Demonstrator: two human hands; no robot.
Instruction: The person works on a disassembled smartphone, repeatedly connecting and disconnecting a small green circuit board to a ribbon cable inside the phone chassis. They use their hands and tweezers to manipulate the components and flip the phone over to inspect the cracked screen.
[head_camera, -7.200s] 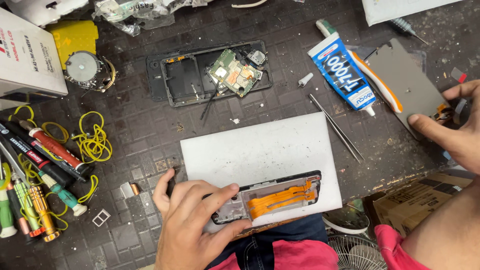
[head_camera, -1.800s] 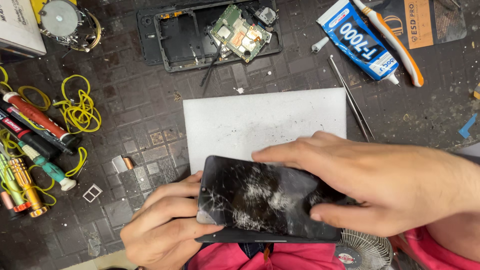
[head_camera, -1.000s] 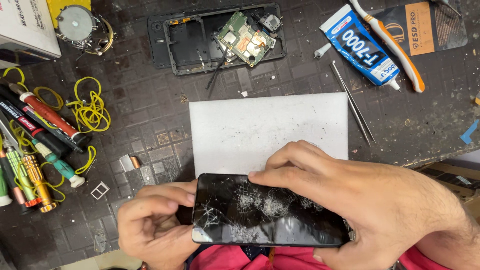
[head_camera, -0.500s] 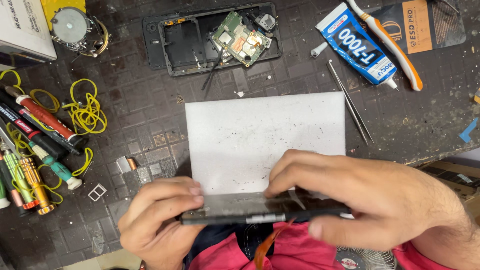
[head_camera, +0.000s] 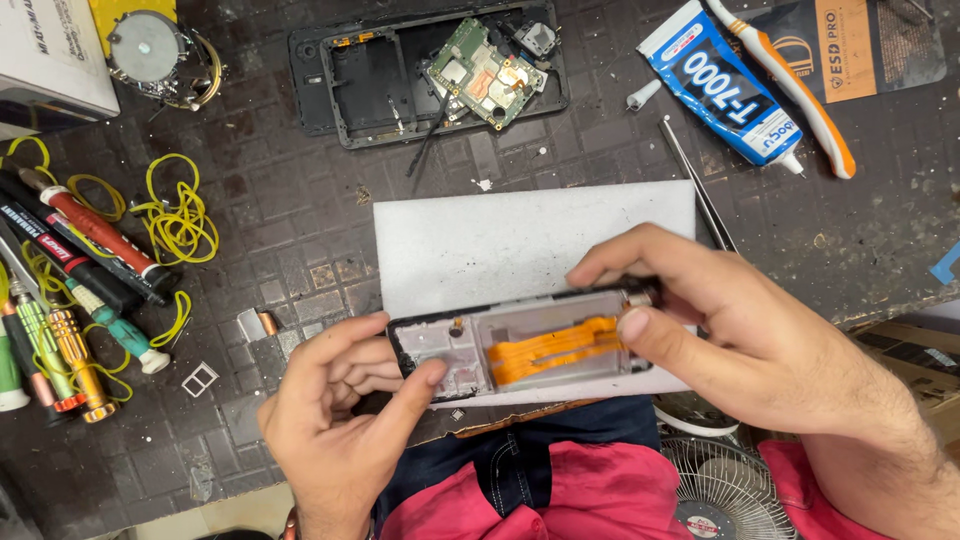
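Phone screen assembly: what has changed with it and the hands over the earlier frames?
The screen assembly was flipped: cracked glass faced up a second ago, it turned edge-on, and now its inner side with the orange flex cable faces up. Both the left hand and right hand kept hold of it throughout. The white mat, phone frame, glue tube and screwdrivers stayed put.

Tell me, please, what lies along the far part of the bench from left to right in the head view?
Round metal motor → black phone frame → green circuit board → blue glue tube → orange-and-white toothbrush.
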